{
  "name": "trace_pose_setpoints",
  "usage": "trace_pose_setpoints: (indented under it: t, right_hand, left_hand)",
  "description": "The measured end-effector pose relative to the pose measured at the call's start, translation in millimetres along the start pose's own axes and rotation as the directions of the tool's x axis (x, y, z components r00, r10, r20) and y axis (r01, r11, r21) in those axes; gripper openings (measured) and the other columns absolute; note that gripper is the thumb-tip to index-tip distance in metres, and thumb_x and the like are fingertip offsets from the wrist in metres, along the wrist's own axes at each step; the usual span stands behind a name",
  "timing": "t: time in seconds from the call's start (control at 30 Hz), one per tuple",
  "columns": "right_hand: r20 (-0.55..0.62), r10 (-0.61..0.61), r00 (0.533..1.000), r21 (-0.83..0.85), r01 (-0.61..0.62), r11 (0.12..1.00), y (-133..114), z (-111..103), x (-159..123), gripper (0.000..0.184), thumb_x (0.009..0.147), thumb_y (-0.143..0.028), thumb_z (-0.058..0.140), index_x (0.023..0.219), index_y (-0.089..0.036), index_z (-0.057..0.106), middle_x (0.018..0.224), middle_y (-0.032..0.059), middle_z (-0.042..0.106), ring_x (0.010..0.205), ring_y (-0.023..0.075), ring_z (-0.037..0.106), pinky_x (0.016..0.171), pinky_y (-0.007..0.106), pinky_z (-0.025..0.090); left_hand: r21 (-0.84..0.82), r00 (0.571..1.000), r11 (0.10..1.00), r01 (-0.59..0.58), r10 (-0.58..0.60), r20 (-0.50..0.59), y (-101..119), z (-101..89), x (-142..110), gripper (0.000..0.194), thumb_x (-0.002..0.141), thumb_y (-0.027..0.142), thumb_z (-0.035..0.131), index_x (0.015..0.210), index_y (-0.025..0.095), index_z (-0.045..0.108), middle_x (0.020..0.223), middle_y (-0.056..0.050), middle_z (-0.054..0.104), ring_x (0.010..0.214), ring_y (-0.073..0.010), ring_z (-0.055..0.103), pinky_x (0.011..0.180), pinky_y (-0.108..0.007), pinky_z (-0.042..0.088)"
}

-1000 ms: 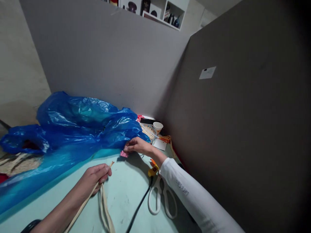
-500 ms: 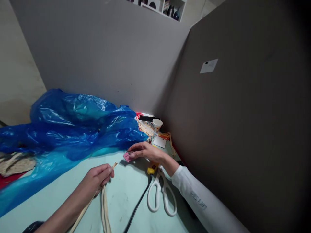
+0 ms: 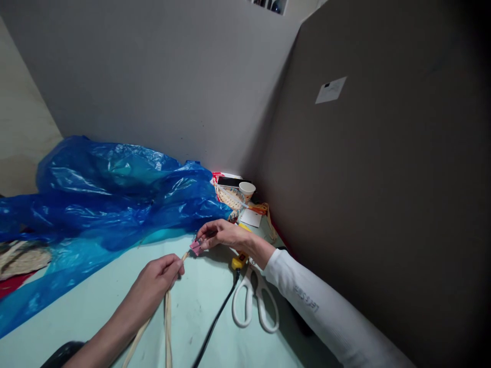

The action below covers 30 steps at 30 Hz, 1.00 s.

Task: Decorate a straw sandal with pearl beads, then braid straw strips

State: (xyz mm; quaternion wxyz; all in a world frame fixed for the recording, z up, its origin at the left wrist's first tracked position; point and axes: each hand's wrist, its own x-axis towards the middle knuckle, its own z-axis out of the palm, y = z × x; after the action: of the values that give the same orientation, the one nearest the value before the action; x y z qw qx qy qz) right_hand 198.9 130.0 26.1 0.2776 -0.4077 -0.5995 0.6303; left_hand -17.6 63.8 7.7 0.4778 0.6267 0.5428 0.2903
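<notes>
My left hand [image 3: 161,273] is closed in a pinch around cream raffia-like strands [image 3: 168,327] that hang down from it towards the front of the table. A short end sticks out past its fingertips towards the right hand. My right hand [image 3: 220,235] grips a small pink binder clip [image 3: 196,248] between thumb and fingers. The clip meets the tip of the strand end; whether its jaws are on it, I cannot make out. Below my right wrist lie white-handled scissors [image 3: 248,301] and a yellow tool [image 3: 238,261] with a black cord [image 3: 217,319].
Crumpled blue plastic [image 3: 126,189] covers the back left of the pale green table [image 3: 195,327]. A woven piece [image 3: 25,261] lies at far left. Near the corner stand a paper cup [image 3: 247,189], a woven basket [image 3: 229,198] and a white card [image 3: 251,218]. Grey panels [image 3: 172,76] rise behind and at right.
My left hand has moved slightly up and right, bringing the strand end up to the pink clip. My right hand has shifted a little left, and the view has tilted slightly.
</notes>
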Motion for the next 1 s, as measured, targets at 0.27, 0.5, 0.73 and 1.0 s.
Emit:
trace_pose_setpoints:
  t: [0.27, 0.5, 0.73, 1.0]
  right_hand:
    - [-0.086, -0.038, 0.996, -0.061, 0.033, 0.998, 6, 5, 4, 0.024, 0.061, -0.013, 0.078, 0.082, -0.017, 0.068, 0.074, -0.0003, 0.068, 0.074, 0.0167, 0.064, 0.071, 0.026, 0.047]
    - [-0.163, -0.051, 0.985, -0.119, 0.031, 0.992, 10, 3, 6, 0.026, 0.055, -0.015, 0.084, 0.078, -0.016, 0.072, 0.072, -0.0019, 0.067, 0.071, 0.0142, 0.06, 0.066, 0.024, 0.045]
    - [-0.175, -0.048, 0.983, -0.123, 0.027, 0.992, 10, 3, 5, 0.025, 0.054, -0.015, 0.084, 0.076, -0.016, 0.074, 0.07, -0.0011, 0.068, 0.069, 0.0149, 0.06, 0.066, 0.025, 0.046]
    - [-0.198, -0.049, 0.979, -0.109, 0.027, 0.994, 10, 3, 0, 0.024, 0.055, -0.016, 0.083, 0.077, -0.016, 0.073, 0.071, -0.0004, 0.069, 0.069, 0.0151, 0.061, 0.065, 0.025, 0.045]
  left_hand:
    - [0.112, 1.0, 0.994, 0.016, -0.015, -0.011, -3, 2.1, 9, 0.048, 0.075, 0.064, 0.047, 0.074, 0.019, 0.064, 0.053, 0.007, 0.039, 0.055, -0.0159, 0.034, 0.058, -0.03, 0.021]
    - [0.087, 1.0, 0.996, -0.024, 0.025, -0.009, -1, 1.2, 13, 0.054, 0.074, 0.064, 0.049, 0.087, 0.016, 0.069, 0.062, 0.005, 0.042, 0.059, -0.0159, 0.034, 0.057, -0.028, 0.024]
    - [0.062, 0.994, 0.994, -0.096, 0.098, -0.041, 3, 1.7, 16, 0.037, 0.078, 0.055, 0.055, 0.076, 0.021, 0.07, 0.067, 0.001, 0.06, 0.066, -0.019, 0.05, 0.059, -0.026, 0.033]
    - [0.103, 0.99, 0.991, -0.089, 0.099, -0.1, 7, 4.8, 18, 0.036, 0.079, 0.053, 0.053, 0.075, 0.02, 0.069, 0.068, 0.0, 0.063, 0.069, -0.022, 0.054, 0.063, -0.028, 0.037]
